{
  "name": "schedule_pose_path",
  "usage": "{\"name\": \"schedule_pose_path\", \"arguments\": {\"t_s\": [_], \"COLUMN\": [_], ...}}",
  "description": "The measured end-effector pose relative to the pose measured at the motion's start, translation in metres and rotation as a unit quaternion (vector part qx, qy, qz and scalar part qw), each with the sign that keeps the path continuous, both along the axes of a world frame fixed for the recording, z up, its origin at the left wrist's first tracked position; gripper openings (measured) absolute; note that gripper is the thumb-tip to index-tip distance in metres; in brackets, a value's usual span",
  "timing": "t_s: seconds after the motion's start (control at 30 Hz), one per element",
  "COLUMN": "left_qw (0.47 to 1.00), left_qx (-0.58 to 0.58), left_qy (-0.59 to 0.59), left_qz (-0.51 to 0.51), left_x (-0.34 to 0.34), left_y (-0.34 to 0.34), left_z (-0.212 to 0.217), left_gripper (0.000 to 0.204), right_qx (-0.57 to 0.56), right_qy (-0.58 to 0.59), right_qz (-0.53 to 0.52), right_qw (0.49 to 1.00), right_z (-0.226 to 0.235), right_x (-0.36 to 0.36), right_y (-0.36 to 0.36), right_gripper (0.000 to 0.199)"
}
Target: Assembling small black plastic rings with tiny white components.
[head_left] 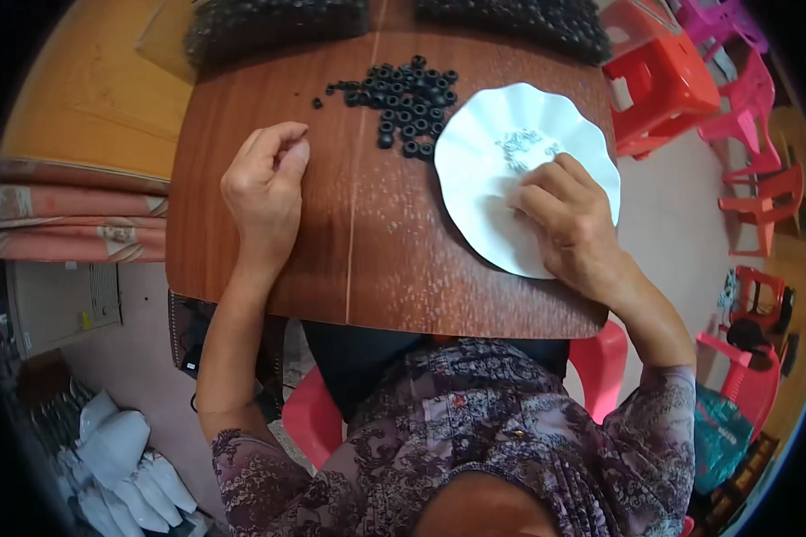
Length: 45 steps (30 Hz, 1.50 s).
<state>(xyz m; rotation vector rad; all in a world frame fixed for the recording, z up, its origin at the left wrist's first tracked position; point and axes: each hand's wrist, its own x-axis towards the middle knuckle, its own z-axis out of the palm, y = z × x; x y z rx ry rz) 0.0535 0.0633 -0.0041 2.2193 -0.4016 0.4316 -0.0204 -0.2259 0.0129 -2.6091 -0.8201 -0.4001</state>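
Observation:
A white plate with a wavy rim lies on the right half of the brown table. Tiny shiny grey pieces are scattered in it. Over the plate, my right hand is closed with its fingertips pinched downward; whatever they may hold is hidden. My left hand rests on the left of the table, thumb pressed to the curled index finger, and I cannot make out anything in it. Between the hands and farther off lies a pile of small black ring-shaped parts, a few of them apart at its left.
Two heaps of black parts in clear bags or trays line the table's far edge. A red stool stands beyond the right edge, with pink and red chairs behind. Folded cloth lies at left, white packages on the floor below.

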Motion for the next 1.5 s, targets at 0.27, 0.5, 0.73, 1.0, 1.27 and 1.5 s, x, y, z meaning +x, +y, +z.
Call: {"name": "schedule_pose_path", "arguments": {"t_s": [0.27,0.5,0.73,1.0,1.27,1.5], "left_qw": [0.983,0.963,0.967,0.9,0.752,0.831], "left_qx": [0.14,0.232,0.203,-0.332,-0.516,-0.424], "left_qy": [-0.12,-0.132,-0.153,0.262,0.372,0.337], "left_qz": [-0.019,-0.03,-0.024,-0.109,-0.175,-0.127], "left_x": [0.046,0.063,0.054,0.019,-0.017,-0.035], "left_y": [-0.011,-0.027,-0.018,-0.015,-0.033,-0.046], "left_z": [-0.009,-0.018,-0.022,-0.004,-0.001,0.01], "left_gripper": [0.023,0.02,0.015,0.014,0.021,0.018], "right_qx": [0.181,0.188,0.262,0.399,0.452,0.47], "right_qy": [0.05,0.058,0.106,0.236,0.228,0.271], "right_qz": [-0.035,-0.055,-0.069,-0.134,-0.08,-0.04], "right_qw": [0.982,0.979,0.957,0.876,0.859,0.839], "right_z": [0.003,0.005,0.006,0.01,0.014,0.014], "right_x": [0.003,0.0,-0.003,-0.007,0.006,0.019], "right_y": [0.005,-0.002,-0.002,0.002,0.022,0.048], "right_gripper": [0.02,0.018,0.013,0.008,0.009,0.009]}}
